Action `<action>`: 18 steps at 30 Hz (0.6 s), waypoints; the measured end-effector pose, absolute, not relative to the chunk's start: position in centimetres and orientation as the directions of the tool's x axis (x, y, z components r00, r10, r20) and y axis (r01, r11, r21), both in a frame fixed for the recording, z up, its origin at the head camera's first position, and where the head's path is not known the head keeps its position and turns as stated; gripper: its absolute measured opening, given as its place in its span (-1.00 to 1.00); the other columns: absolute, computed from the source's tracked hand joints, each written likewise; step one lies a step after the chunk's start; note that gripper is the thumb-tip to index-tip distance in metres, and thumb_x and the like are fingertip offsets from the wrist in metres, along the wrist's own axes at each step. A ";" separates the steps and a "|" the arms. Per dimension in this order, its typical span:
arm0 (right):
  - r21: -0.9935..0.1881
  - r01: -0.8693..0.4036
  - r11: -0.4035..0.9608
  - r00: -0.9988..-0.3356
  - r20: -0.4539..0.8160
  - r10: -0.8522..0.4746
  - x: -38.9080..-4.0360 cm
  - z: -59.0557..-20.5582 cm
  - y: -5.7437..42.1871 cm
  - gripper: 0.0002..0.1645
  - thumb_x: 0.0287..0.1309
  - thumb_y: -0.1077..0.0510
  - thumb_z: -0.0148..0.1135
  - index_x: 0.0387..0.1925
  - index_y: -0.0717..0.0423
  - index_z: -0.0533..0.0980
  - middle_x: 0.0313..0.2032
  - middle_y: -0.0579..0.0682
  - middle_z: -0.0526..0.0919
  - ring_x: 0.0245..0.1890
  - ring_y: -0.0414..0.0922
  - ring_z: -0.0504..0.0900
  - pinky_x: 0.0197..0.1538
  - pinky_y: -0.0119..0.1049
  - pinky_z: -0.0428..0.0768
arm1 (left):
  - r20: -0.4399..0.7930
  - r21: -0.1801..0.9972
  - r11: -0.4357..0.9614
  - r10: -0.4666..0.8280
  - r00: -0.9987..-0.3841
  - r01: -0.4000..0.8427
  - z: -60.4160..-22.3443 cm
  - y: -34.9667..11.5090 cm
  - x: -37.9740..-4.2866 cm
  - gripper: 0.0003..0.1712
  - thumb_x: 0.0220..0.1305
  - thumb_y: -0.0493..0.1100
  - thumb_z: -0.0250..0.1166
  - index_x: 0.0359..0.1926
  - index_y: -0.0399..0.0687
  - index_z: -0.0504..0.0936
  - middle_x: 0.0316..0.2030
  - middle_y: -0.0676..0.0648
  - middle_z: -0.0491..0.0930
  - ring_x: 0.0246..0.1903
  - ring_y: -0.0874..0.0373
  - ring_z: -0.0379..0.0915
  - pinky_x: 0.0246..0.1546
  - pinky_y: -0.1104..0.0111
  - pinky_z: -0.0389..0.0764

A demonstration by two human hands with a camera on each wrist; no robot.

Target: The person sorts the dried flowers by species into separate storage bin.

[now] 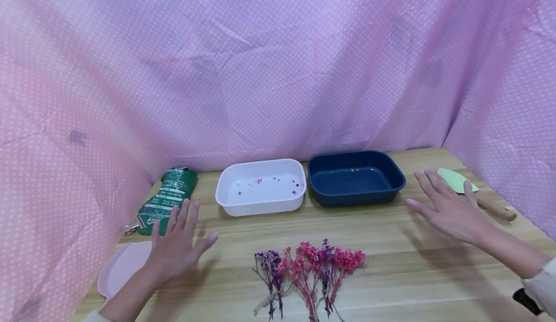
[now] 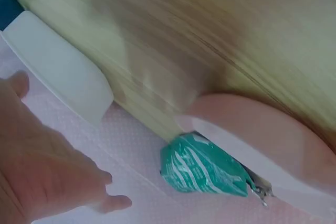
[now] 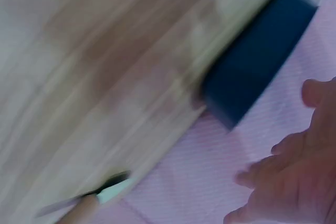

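My left hand [image 1: 175, 249], fingers spread, hovers above the table beside a pink tray-like piece [image 1: 123, 269] and a green printed bag [image 1: 169, 199]. On the other side my right hand [image 1: 449, 211] is held out with spread fingers, near a light green trowel [image 1: 456, 180] with a wooden handle. Neither hand holds anything. Between them, at the front, lie bunches of dried pink flowers [image 1: 306, 264] and purple flowers [image 1: 270, 269]. Behind stand a white basin [image 1: 260, 208] with scattered petal bits inside and a dark blue basin [image 1: 358, 199] with a few specks.
A pink dotted cloth [image 1: 278, 71] hangs behind the wooden table [image 1: 382, 273] and along both sides. The two basins stand side by side close to the back cloth. A metal clip [image 1: 131, 229] hangs at the green bag's lower end.
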State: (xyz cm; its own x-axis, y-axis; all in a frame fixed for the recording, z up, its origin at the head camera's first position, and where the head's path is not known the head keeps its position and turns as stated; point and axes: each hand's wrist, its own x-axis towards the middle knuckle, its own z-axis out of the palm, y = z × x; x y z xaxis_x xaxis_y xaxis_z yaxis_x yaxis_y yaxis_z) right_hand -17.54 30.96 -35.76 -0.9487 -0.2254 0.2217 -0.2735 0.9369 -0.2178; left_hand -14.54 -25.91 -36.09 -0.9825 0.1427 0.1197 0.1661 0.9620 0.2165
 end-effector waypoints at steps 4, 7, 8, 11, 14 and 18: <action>-0.240 -0.283 0.929 -0.938 0.272 -0.215 -17.2 -35.1 29.4 -0.10 0.37 -0.18 -0.01 0.47 0.28 -0.04 0.24 0.51 0.29 0.23 0.43 0.25 0.32 0.41 -0.31 | 0.184 0.255 0.955 0.107 -0.977 0.153 -36.2 -25.1 -15.1 0.05 0.35 0.39 -0.07 0.50 -0.22 -0.23 0.45 -0.39 -0.11 0.39 -0.37 -0.15 0.20 -0.42 -0.23; -0.250 -0.288 0.924 -0.936 0.276 -0.217 -16.8 -35.0 28.1 -0.11 0.36 -0.18 0.02 0.44 0.31 0.02 0.17 0.53 0.36 0.16 0.44 0.32 0.23 0.41 0.11 | 0.209 0.285 0.949 0.077 -0.975 0.136 -36.2 -24.6 -15.5 0.04 0.36 0.38 -0.07 0.48 -0.31 -0.14 0.36 -0.46 0.10 0.32 -0.39 0.06 0.16 -0.37 0.01; -0.248 -0.296 0.922 -0.934 0.279 -0.225 -16.7 -35.0 27.8 -0.11 0.35 -0.17 0.04 0.44 0.31 0.05 0.15 0.53 0.37 0.15 0.44 0.34 0.16 0.39 0.22 | 0.208 0.294 0.947 0.070 -0.976 0.131 -36.1 -24.5 -15.7 0.04 0.35 0.38 -0.07 0.47 -0.33 -0.11 0.35 -0.46 0.14 0.30 -0.39 0.10 0.14 -0.36 0.06; -0.260 -0.319 0.911 -0.927 0.284 -0.244 -16.2 -35.3 26.8 -0.13 0.33 -0.16 0.08 0.43 0.27 0.08 0.15 0.51 0.39 0.12 0.43 0.39 0.07 0.36 0.36 | 0.206 0.318 0.939 0.064 -0.976 0.129 -36.1 -24.3 -16.0 0.02 0.35 0.36 -0.03 0.46 -0.33 -0.07 0.32 -0.46 0.20 0.27 -0.41 0.12 0.12 -0.35 0.13; -0.285 -0.326 0.901 -0.929 0.272 -0.250 -15.8 -35.6 26.0 -0.15 0.32 -0.17 0.10 0.43 0.23 0.12 0.17 0.48 0.39 0.09 0.40 0.44 0.02 0.35 0.42 | 0.206 0.334 0.932 0.072 -0.976 0.139 -36.0 -24.4 -16.1 0.02 0.34 0.35 0.00 0.45 -0.34 -0.05 0.32 -0.46 0.18 0.27 -0.42 0.11 0.11 -0.37 0.13; -0.353 -0.298 0.887 -0.947 0.223 -0.229 -15.2 -35.6 24.9 -0.20 0.32 -0.18 0.10 0.39 0.23 0.21 0.07 0.37 0.51 -0.12 0.17 0.61 -0.17 0.15 0.59 | 0.174 0.361 0.924 0.067 -0.983 0.127 -36.0 -24.6 -16.4 0.04 0.34 0.35 0.00 0.44 -0.39 -0.06 0.35 -0.47 0.12 0.28 -0.44 0.07 0.11 -0.41 0.12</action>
